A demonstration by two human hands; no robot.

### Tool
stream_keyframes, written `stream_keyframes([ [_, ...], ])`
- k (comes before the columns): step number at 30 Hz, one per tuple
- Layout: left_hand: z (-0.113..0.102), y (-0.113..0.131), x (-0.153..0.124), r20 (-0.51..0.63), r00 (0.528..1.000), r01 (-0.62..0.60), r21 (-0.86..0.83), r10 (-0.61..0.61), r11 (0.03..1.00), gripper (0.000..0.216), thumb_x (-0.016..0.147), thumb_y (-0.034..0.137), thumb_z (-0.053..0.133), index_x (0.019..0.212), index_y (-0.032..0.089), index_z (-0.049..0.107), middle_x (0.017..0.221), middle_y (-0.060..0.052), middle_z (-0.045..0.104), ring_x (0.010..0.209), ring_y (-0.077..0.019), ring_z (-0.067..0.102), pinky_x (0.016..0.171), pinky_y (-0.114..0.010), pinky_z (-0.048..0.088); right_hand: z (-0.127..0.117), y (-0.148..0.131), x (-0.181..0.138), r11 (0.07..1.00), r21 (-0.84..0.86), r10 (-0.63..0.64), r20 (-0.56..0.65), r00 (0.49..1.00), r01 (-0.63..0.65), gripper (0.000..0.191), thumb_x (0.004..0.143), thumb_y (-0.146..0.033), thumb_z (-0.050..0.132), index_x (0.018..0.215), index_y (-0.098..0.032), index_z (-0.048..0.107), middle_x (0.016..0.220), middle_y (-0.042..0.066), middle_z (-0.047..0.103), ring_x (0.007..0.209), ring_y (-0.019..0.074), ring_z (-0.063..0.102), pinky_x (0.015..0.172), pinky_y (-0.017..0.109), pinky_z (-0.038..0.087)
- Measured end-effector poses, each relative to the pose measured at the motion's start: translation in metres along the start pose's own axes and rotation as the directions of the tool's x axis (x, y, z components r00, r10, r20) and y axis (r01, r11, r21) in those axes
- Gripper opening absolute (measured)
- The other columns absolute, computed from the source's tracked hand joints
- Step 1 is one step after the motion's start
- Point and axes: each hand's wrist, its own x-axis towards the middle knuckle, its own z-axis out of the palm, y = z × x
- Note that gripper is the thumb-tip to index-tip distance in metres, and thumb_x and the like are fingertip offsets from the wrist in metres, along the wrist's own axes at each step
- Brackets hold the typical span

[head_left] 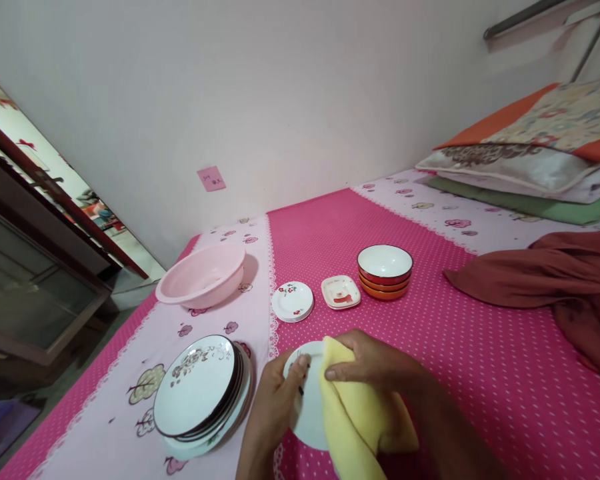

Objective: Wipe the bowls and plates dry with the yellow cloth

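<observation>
A white plate (310,417) is held up over the bed, with my left hand (279,393) closed on its left edge, thumb on the upper face. My right hand (375,363) grips a yellow cloth (363,407) folded over the plate's right side. The cloth hides that part of the plate, and its tail hangs below. Just beyond my hands are a small stack of white plates with red flowers (293,301) and a square dish with a red picture (341,292). Several bowls (385,270), white inside with red and orange outsides, are nested to their right.
Left of my hands stands a stack of larger plates (200,387), the top one dark-rimmed. A pink basin (203,275) sits behind it. To the right lie a brown-red cloth (540,280) and piled pillows (535,153). A wall (305,100) closes off the far side.
</observation>
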Motion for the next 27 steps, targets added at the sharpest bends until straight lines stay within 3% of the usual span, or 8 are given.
stream_keyframes([
  [4,0.003,-0.009,0.004,-0.211,0.975,-0.070,-0.024,0.063,0.997,0.046,0.084,0.060,0.076,0.077,0.016,0.069,0.065,0.002,0.058,0.060,-0.0131,0.049,0.057,-0.024,0.040,0.007,-0.001,0.008,0.999,-0.014,-0.049,-0.085,0.995,0.048,0.042,0.080,-0.047,0.080,0.104,-0.013,0.077,0.102,0.008,0.081,0.087,0.0258,0.075,0.075,0.031,0.056],
  [9,0.011,-0.010,0.006,-0.441,0.897,-0.096,-0.123,0.032,0.988,0.043,0.085,0.059,0.075,0.090,0.017,0.070,0.074,-0.001,0.068,0.067,-0.0172,0.061,0.064,-0.027,0.048,0.017,-0.001,0.019,0.993,0.097,-0.047,-0.181,0.982,0.066,0.054,0.080,-0.054,0.081,0.115,-0.013,0.075,0.110,0.013,0.081,0.097,0.0322,0.077,0.082,0.040,0.060],
  [13,0.025,-0.002,0.003,-0.577,0.816,-0.089,-0.164,-0.023,0.982,0.044,0.089,0.060,0.068,0.099,0.018,0.071,0.085,-0.004,0.075,0.078,-0.0214,0.068,0.067,-0.028,0.050,0.022,-0.001,0.022,0.982,0.161,-0.061,-0.208,0.976,0.096,0.057,0.076,-0.055,0.084,0.114,-0.014,0.074,0.105,0.011,0.081,0.094,0.0321,0.077,0.082,0.042,0.061],
  [16,0.026,-0.005,0.003,-0.511,0.858,-0.084,-0.233,-0.049,0.969,0.042,0.090,0.059,0.069,0.103,0.019,0.071,0.086,-0.004,0.075,0.076,-0.0195,0.068,0.067,-0.027,0.050,0.016,0.000,0.019,0.975,0.187,-0.085,-0.189,0.978,0.121,0.053,0.078,-0.055,0.083,0.113,-0.015,0.075,0.104,0.010,0.081,0.093,0.0312,0.077,0.084,0.042,0.061],
  [19,0.015,-0.012,0.005,-0.313,0.950,-0.082,-0.286,-0.012,0.955,0.037,0.089,0.056,0.073,0.093,0.019,0.069,0.078,0.000,0.070,0.065,-0.0148,0.061,0.062,-0.024,0.047,0.004,0.000,0.009,0.983,0.150,-0.088,-0.124,0.988,0.107,0.048,0.081,-0.053,0.081,0.111,-0.015,0.076,0.103,0.009,0.082,0.094,0.0302,0.077,0.084,0.040,0.061],
  [21,0.008,-0.013,0.005,-0.193,0.981,-0.051,-0.246,0.003,0.968,0.038,0.088,0.055,0.075,0.084,0.018,0.066,0.069,0.002,0.063,0.060,-0.0129,0.056,0.056,-0.022,0.042,-0.004,0.000,0.002,0.993,0.100,-0.062,-0.057,0.996,0.068,0.045,0.081,-0.051,0.081,0.108,-0.015,0.077,0.102,0.009,0.082,0.094,0.0297,0.077,0.082,0.038,0.060],
  [24,0.006,-0.010,0.002,-0.049,0.998,0.021,-0.117,-0.027,0.993,0.042,0.089,0.058,0.073,0.081,0.018,0.065,0.067,0.001,0.060,0.058,-0.0128,0.053,0.054,-0.022,0.041,-0.010,-0.002,-0.005,0.999,0.030,-0.019,0.003,1.000,0.019,0.044,0.080,-0.049,0.082,0.107,-0.014,0.077,0.104,0.008,0.082,0.093,0.0285,0.076,0.081,0.036,0.059],
  [27,0.010,-0.006,0.001,-0.050,0.999,0.007,-0.040,-0.009,0.999,0.047,0.090,0.062,0.070,0.079,0.017,0.064,0.067,0.001,0.058,0.058,-0.0125,0.050,0.054,-0.024,0.042,-0.010,-0.004,-0.004,0.999,-0.029,-0.014,0.022,1.000,0.014,0.045,0.080,-0.049,0.082,0.107,-0.014,0.077,0.106,0.008,0.082,0.096,0.0287,0.076,0.084,0.036,0.059],
])
